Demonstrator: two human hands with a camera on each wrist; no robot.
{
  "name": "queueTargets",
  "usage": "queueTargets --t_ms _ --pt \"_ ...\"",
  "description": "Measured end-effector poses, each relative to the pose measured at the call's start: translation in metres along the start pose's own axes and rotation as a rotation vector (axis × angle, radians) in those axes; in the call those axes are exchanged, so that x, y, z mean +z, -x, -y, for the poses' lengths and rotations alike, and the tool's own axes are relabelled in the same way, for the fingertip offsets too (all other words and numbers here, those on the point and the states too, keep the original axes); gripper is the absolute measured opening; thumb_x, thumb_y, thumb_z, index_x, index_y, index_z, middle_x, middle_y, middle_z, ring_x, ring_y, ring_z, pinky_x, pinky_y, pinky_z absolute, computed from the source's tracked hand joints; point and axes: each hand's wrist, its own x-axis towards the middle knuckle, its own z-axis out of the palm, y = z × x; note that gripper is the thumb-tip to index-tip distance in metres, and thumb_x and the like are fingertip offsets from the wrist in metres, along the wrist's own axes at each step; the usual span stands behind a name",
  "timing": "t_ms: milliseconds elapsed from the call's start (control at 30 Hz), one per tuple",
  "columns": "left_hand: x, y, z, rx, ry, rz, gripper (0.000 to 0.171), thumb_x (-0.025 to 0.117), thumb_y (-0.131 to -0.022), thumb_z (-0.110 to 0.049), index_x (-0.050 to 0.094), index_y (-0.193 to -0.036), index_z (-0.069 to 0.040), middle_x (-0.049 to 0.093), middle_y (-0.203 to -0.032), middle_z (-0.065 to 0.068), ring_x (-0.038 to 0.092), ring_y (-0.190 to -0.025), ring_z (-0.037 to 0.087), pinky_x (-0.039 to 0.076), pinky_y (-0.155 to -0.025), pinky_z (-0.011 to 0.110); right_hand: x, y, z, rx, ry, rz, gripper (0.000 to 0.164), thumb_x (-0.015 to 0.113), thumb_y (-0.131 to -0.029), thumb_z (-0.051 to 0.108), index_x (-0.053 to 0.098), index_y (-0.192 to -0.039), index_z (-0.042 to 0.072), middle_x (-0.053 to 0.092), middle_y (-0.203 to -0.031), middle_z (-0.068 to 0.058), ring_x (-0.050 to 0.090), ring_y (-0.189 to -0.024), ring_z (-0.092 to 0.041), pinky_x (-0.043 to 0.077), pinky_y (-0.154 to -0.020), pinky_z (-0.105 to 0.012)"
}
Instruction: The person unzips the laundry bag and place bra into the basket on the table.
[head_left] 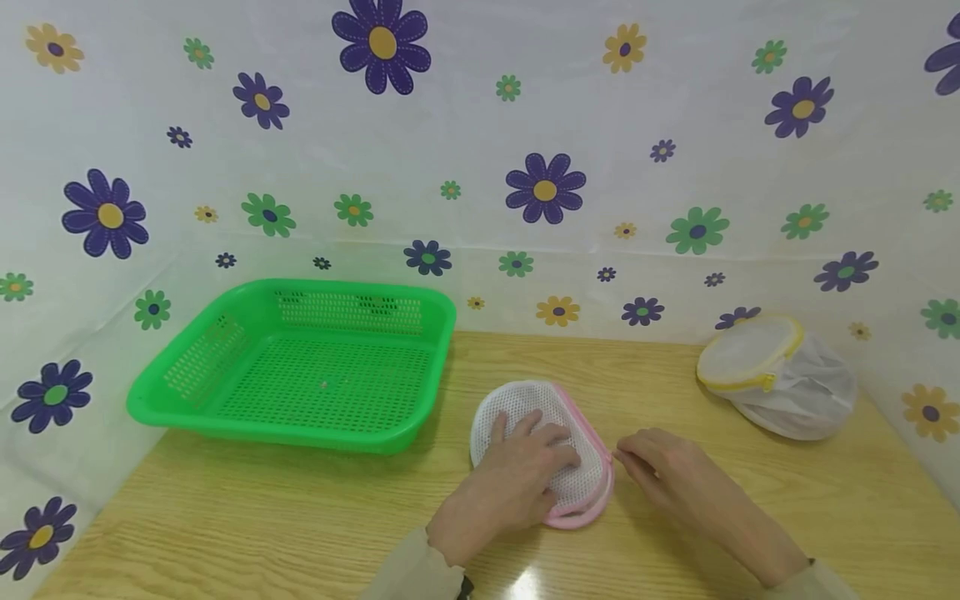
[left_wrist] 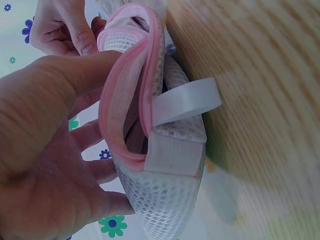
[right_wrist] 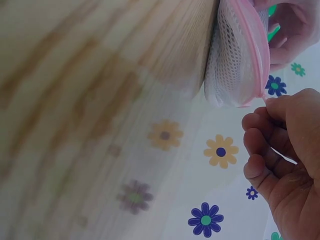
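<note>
A white mesh laundry bag (head_left: 581,487) with pink zipper edging lies on the table. My left hand (head_left: 521,467) rests on top of it with spread fingers. In the left wrist view the thumb of that hand lies at the pink edging (left_wrist: 107,107), beside a gap in the zipper, and a white loop tab (left_wrist: 187,102) sticks out at the bag's end. My right hand (head_left: 675,475) is at the bag's right corner. Its thumb and index finger pinch the small zipper pull (right_wrist: 265,97), mostly hidden by the fingertips in the right wrist view.
To the left stands a green perforated plastic basket (head_left: 408,437). A second mesh bag (head_left: 806,392), white with a yellow zipper, sits at the back right of the wooden table (head_left: 300,517). Behind everything hangs a flower-patterned white sheet (head_left: 450,125).
</note>
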Motion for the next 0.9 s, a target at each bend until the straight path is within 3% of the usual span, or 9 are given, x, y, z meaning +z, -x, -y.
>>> queueTargets --t_ms 367,900 --pt "0.000 0.000 0.000 0.002 0.003 0.008 0.044 0.080 -0.086 -0.024 0.068 -0.127 -0.032 0.053 -0.151 -0.005 0.043 -0.147 0.032 0.034 -0.115 0.067 0.001 -0.001 -0.003 0.013 -0.028 0.009 0.024 0.081 -0.077 -0.006 0.075 -0.093 0.010 0.073 -0.082 0.004 0.060 -0.073 0.003 0.048 -0.065 -0.007" --pt "0.001 -0.001 0.002 0.013 0.005 0.003 0.043 0.080 -0.086 -0.023 0.068 -0.126 -0.032 0.054 -0.151 -0.005 0.043 -0.147 0.033 0.034 -0.116 0.067 0.002 -0.011 -0.006 -0.010 -0.010 0.016 0.016 0.081 -0.079 -0.002 0.074 -0.089 0.008 0.072 -0.080 0.005 0.063 -0.072 -0.001 0.052 -0.064 -0.014"
